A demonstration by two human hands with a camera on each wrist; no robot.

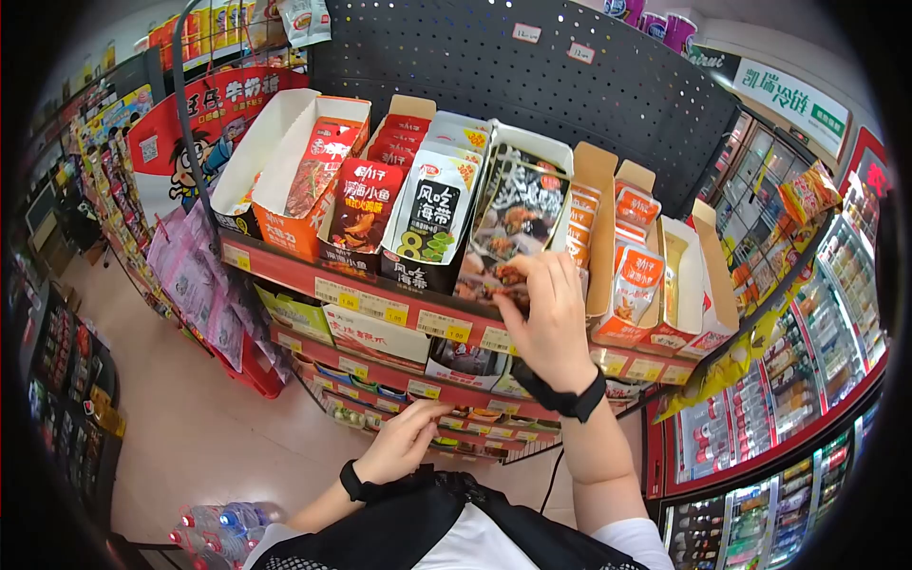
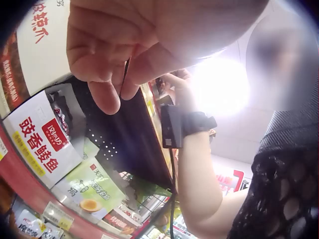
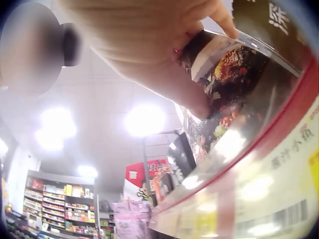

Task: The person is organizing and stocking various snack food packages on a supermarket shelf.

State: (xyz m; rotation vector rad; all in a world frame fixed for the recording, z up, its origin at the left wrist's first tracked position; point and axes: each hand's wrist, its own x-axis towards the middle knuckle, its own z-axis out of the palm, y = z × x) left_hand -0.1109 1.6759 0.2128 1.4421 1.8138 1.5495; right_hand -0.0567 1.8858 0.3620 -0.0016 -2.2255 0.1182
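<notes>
On the top shelf, the right hand point(image 1: 554, 323) is at the lower front of a dark, glossy snack box point(image 1: 518, 204) with food pictures, its thumb and fingers pinching the front. The right wrist view shows the right hand's thumb lying against the shiny dark printed surface point(image 3: 232, 84) and a finger at its upper edge. Lower down, the left hand point(image 1: 399, 444) hangs in front of the lower shelves, loosely curled and holding nothing. In the left wrist view, the left hand point(image 2: 119, 45) has thumb and fingertips close together, near a white box with red print point(image 2: 42, 139).
Left of the dark box stand a black-and-white packet point(image 1: 432, 204) and a red packet point(image 1: 363, 204); orange packets point(image 1: 635, 280) are to its right. Price tags line the red shelf edge point(image 1: 408, 309). Bottles point(image 1: 228, 527) stand on the floor at lower left; drink coolers point(image 1: 788, 370) are at right.
</notes>
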